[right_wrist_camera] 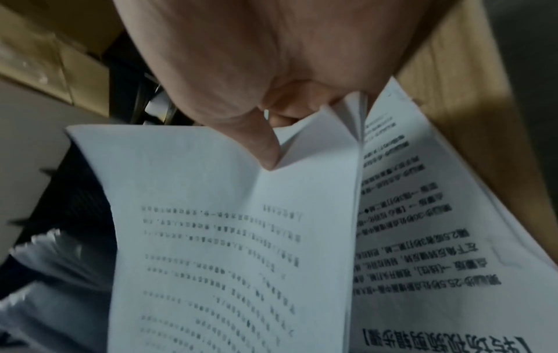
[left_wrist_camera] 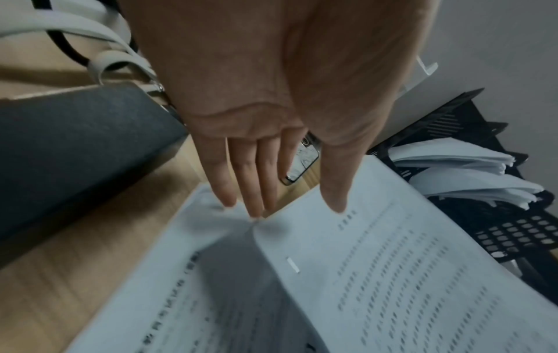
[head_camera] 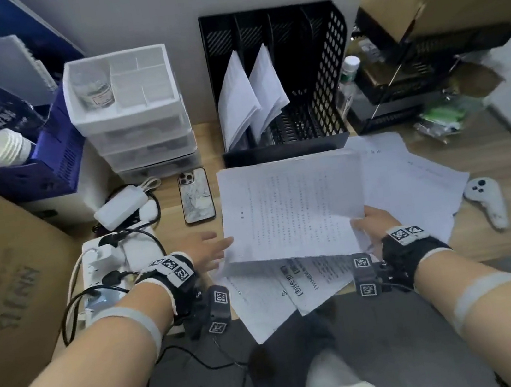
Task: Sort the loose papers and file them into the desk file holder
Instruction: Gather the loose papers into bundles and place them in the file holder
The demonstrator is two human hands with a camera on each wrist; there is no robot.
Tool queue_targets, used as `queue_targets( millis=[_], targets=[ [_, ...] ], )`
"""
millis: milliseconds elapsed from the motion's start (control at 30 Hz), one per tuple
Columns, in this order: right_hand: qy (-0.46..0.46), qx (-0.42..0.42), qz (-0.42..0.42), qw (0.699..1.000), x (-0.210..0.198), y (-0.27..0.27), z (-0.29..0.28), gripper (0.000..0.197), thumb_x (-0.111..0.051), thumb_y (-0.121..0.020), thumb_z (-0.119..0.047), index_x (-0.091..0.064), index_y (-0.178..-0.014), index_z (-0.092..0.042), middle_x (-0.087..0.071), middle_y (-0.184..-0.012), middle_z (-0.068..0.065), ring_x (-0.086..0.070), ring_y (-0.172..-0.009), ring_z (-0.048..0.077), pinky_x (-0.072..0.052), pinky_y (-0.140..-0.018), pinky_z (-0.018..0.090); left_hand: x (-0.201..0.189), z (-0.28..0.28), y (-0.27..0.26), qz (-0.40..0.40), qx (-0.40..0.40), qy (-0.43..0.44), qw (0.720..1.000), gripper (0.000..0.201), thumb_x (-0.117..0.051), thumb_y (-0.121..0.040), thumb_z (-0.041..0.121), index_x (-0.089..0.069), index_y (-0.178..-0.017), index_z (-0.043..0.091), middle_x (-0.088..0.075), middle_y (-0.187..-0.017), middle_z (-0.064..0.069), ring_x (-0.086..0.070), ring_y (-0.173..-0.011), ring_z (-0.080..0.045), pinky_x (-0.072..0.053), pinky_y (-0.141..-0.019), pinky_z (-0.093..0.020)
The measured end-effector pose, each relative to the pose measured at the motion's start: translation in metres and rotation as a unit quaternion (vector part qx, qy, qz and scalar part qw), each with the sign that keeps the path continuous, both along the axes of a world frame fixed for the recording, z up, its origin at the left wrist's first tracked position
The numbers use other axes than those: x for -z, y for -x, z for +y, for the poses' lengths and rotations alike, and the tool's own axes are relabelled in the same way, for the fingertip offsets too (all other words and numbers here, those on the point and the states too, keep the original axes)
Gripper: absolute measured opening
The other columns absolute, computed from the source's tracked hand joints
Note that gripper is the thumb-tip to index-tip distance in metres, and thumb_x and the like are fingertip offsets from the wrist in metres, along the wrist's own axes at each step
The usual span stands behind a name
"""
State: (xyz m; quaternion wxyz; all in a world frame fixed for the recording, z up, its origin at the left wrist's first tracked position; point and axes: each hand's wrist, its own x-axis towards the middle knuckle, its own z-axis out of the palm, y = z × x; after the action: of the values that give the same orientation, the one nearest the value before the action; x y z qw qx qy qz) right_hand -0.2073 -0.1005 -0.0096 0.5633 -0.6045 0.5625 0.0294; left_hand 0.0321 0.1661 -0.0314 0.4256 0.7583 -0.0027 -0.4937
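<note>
While right hand [head_camera: 371,221] is pinching stapled document [head_camera: 293,209] by near-right corner above bench [head_camera: 499,233], left hand [head_camera: 210,245] is hovering spread beside near-left corner. Light, floppy; likely sagging, needing two-edge support toward file holder [head_camera: 332,59].

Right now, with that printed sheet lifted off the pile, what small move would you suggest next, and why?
Probably bring the left hand onto the sheet's free corner. The right hand alone pinches the lifted sheet, which sags, and the left fingers are straight beside it. Two-handed, it should slide cleaner into the file holder.
</note>
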Motion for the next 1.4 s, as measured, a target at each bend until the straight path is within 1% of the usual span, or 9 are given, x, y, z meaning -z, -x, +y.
queue_targets(
  millis=[233,333,433,533,633,733,967,1167,1400],
  targets=[
    [-0.008,0.091,-0.067,0.994,-0.017,0.043,-0.012,0.029,-0.061,-0.082,0.000,-0.070,-0.100,-0.021,-0.068,-0.118,0.013,-0.065,-0.101,0.037,-0.054,-0.087,0.046,-0.028,-0.041,0.033,0.010,0.041,0.151,0.988,0.037,-0.058,-0.095,0.003,-0.057,-0.131,0.010,-0.068,-0.124,-0.013,-0.069,-0.108,-0.030,-0.061,-0.084,-0.042],
    [0.092,0.098,-0.051,0.990,-0.030,0.055,-0.029,0.047,-0.069,-0.082,-0.003,-0.049,-0.125,-0.011,-0.060,-0.123,0.022,-0.060,-0.101,0.033,-0.053,-0.090,0.046,-0.046,-0.066,0.037,-0.088,0.078,0.165,0.979,0.036,-0.051,-0.097,0.000,-0.057,-0.131,0.012,-0.064,-0.123,-0.013,-0.066,-0.097,-0.026,-0.064,-0.067,-0.037],
    [0.268,0.017,-0.012,0.963,-0.051,0.063,-0.055,0.086,-0.082,-0.073,-0.021,-0.031,-0.142,-0.018,-0.048,-0.133,0.012,-0.050,-0.119,0.025,-0.042,-0.104,0.041,-0.067,-0.095,0.042,-0.158,0.148,0.165,0.962,0.033,-0.048,-0.097,-0.001,-0.059,-0.126,0.010,-0.062,-0.112,-0.010,-0.065,-0.087,-0.023,-0.063,-0.057,-0.030],
    [0.275,-0.145,-0.033,0.950,-0.072,0.061,-0.068,0.084,-0.082,-0.073,-0.024,-0.037,-0.143,-0.024,-0.046,-0.125,-0.005,-0.043,-0.119,0.008,-0.035,-0.104,0.030,-0.080,-0.121,0.048,-0.179,0.181,0.165,0.953,0.021,-0.051,-0.097,0.002,-0.062,-0.112,0.011,-0.061,-0.097,-0.008,-0.064,-0.081,-0.023,-0.060,-0.051,-0.026],
    [0.252,-0.238,-0.016,0.938,-0.074,0.060,-0.076,0.037,-0.072,-0.082,-0.014,-0.065,-0.118,-0.011,-0.068,-0.115,0.007,-0.061,-0.112,0.024,-0.045,-0.096,0.035,-0.083,-0.144,0.054,-0.184,0.193,0.161,0.950,0.011,-0.059,-0.095,0.010,-0.068,-0.102,0.011,-0.063,-0.085,-0.005,-0.063,-0.075,-0.017,-0.060,-0.057,-0.030],
    [0.223,-0.195,-0.014,0.955,-0.069,0.068,-0.077,0.013,-0.061,-0.090,-0.016,-0.071,-0.092,-0.007,-0.071,-0.101,0.011,-0.065,-0.098,0.029,-0.047,-0.075,0.032,-0.080,-0.160,0.062,-0.171,0.095,0.167,0.966,0.010,-0.067,-0.091,0.016,-0.066,-0.098,0.008,-0.067,-0.079,-0.004,-0.064,-0.070,-0.016,-0.058,-0.056,-0.025],
    [0.089,-0.105,-0.034,0.990,-0.038,0.082,-0.081,0.026,-0.057,-0.089,-0.025,-0.068,-0.112,-0.019,-0.070,-0.117,0.004,-0.064,-0.107,0.026,-0.048,-0.100,0.047,-0.055,-0.169,0.093,-0.033,0.060,0.158,0.985,0.027,-0.068,-0.090,0.010,-0.067,-0.117,0.008,-0.076,-0.110,-0.010,-0.074,-0.098,-0.027,-0.060,-0.080,-0.038],
    [0.038,-0.124,-0.046,0.991,-0.030,0.070,-0.083,0.029,-0.054,-0.095,-0.015,-0.062,-0.123,-0.012,-0.062,-0.116,-0.005,-0.059,-0.103,0.019,-0.047,-0.074,0.020,-0.030,-0.162,0.109,0.016,0.103,0.093,0.990,0.024,-0.065,-0.093,0.015,-0.066,-0.117,0.016,-0.076,-0.111,-0.005,-0.072,-0.103,-0.029,-0.057,-0.091,-0.047],
    [0.114,-0.072,0.207,0.969,0.012,0.109,-0.120,0.056,-0.058,-0.083,-0.017,-0.036,-0.134,-0.013,-0.048,-0.132,0.018,-0.054,-0.115,0.036,-0.045,-0.097,0.037,-0.012,-0.171,0.104,-0.125,0.075,0.005,0.989,0.027,-0.068,-0.089,0.011,-0.068,-0.116,0.007,-0.073,-0.112,-0.016,-0.070,-0.101,-0.035,-0.054,-0.095,-0.052]
  ],
)
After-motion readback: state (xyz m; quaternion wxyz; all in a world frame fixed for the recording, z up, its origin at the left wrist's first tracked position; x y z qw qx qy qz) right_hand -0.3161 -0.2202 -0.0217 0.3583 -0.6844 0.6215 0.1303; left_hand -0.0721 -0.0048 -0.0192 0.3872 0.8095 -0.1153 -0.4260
